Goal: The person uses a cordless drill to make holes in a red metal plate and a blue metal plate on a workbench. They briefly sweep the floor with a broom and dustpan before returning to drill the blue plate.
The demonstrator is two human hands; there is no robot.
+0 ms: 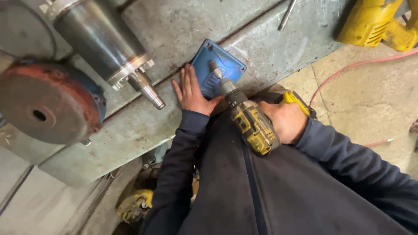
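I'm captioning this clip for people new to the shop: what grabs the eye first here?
At centre, the right hand grips a yellow cordless drill whose tip meets a blue square cover plate on the steel workbench, while the left hand lies flat against the plate's edge. To the left sit a rusty round flange and a steel shaft.

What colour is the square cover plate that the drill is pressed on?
The cover plate is blue, with small corner screws; the head view shows it best.
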